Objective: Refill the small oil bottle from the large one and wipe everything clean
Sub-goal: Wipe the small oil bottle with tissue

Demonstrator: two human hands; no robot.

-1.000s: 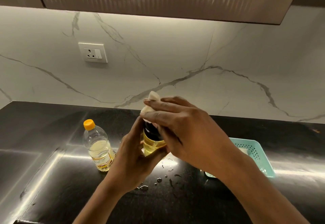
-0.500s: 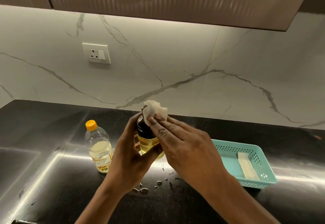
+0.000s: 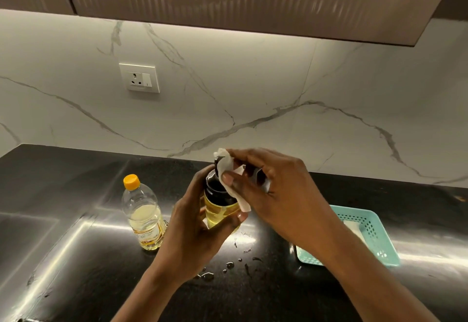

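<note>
Left hand, centre of frame: fingers curled round the lower body of the small oil bottle, gripping it and holding it upright above the black counter. Forearm enters from the bottom edge.

Right hand, just right of centre: fingers and thumb pinched on a white tissue, pressed against the bottle's black top and shoulder. Right forearm runs down to the lower right corner.

Bottle: yellow oil visible in the clear lower part; dark upper section. Spout covered by tissue and fingers, shape not readable. Bottle base hidden by the left palm.

Large oil bottle, orange cap on, stands left of centre on the counter, apart from the left hand, about a third full.

Teal basket at right, near half hidden behind the right forearm; something pale inside, not identifiable.

Droplets on the counter below the hands. Open counter to the left and front; marble wall behind, socket upper left.
</note>
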